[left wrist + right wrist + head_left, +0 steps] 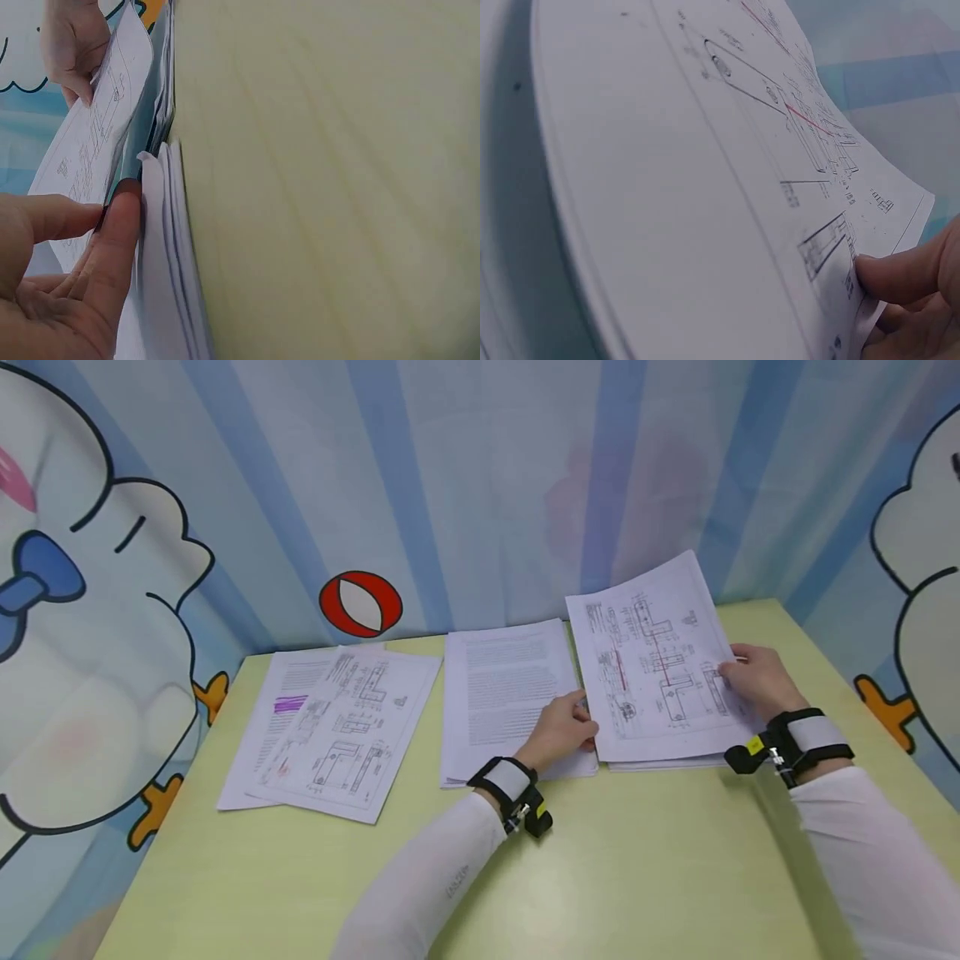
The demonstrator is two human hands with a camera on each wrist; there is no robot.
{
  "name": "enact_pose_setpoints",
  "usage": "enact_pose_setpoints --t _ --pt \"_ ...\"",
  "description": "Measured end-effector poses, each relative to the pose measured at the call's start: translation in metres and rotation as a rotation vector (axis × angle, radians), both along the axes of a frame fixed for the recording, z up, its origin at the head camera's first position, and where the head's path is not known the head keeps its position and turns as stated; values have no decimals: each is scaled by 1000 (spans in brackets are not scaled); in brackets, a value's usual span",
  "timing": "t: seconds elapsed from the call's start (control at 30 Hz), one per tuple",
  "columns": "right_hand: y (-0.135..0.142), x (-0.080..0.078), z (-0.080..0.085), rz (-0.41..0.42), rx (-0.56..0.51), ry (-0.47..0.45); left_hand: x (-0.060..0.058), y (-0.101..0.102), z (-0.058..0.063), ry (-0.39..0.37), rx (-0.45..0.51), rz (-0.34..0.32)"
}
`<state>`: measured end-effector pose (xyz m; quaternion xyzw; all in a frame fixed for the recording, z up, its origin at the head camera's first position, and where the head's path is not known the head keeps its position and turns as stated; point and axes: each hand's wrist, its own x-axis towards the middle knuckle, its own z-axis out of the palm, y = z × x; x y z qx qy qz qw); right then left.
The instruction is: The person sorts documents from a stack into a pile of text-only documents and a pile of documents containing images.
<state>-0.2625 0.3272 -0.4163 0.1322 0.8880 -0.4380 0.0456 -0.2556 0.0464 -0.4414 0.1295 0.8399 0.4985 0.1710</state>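
A sheet with technical drawings and red lines (652, 660) is raised and tilted above a paper stack (667, 766) at the right of the table. My right hand (767, 681) grips its right edge, thumb on the printed face, as the right wrist view also shows with the thumb (904, 274). At the opposite edge my left hand (557, 732) pinches the sheet between thumb and index finger; the left wrist view shows these fingertips (124, 199) meeting at the paper's edge. Below the left hand lies a middle stack of text pages (510, 685), partly covered by that hand.
On the left of the pale yellow table (600, 877), another drawing sheet (356, 735) overlaps a text page with purple highlighting (281, 693). A striped blue curtain (495, 485) with cartoon figures hangs right behind the table's back edge.
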Motion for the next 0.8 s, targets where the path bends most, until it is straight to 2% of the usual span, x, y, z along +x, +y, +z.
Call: enact_pose_setpoints --t 0.13,0.23,0.43,0.6,0.8 --pt "7 2 -10 -25 -1 -57 1 8 0 19 -44 -7" --pt "9 3 -13 -50 -21 -75 1 13 -1 11 -27 -10" --pt "13 3 -15 -72 45 -19 2 18 -3 -43 40 34" --pt "11 4 -10 -52 146 -1 3 11 2 -111 127 54" --pt "0 4 -1 -47 263 -17 -3 -10 17 -183 249 89"
